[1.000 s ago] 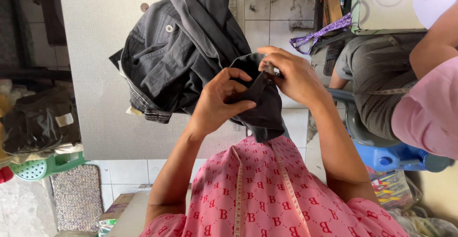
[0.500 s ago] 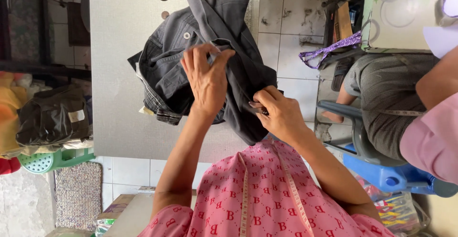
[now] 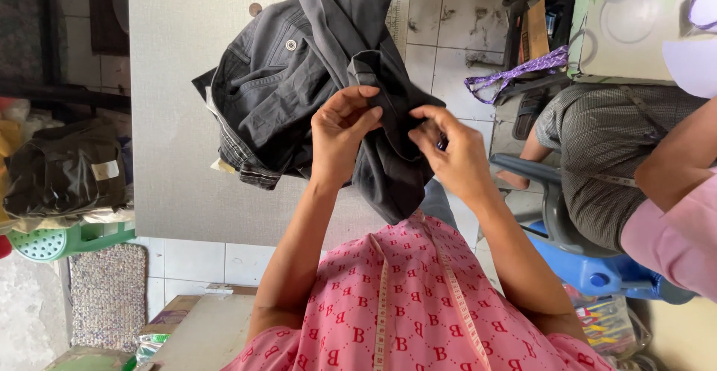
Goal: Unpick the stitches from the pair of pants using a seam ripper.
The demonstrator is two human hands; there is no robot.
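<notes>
A dark grey garment, apparently a pair of trousers with a metal button and visible seams, is seen heaped on a pale grey table. Part of the cloth is draped over the near table edge and hangs down toward the person's chest.

The left hand is laid on the garment near its middle, with the fingers bent and gathered on a fold of the cloth; the fold is pinched between thumb and fingertips. The right hand is held just beside it, fingers curled inward on the same hanging fold. A small dark object appears to be nipped at its fingertips, but what it is cannot be told. The two hands are close together, nearly touching.

A pink patterned top is worn by the person, and a measuring tape is hung around the neck, its two ends running down the chest.

To the right, another person is seated on a blue plastic chair, in a grey checked garment, with a pink sleeve in the foreground. A purple strap is noted on the tiled floor beyond. To the left, a black bag and a green plastic basket are observed, with a woven mat below them.
</notes>
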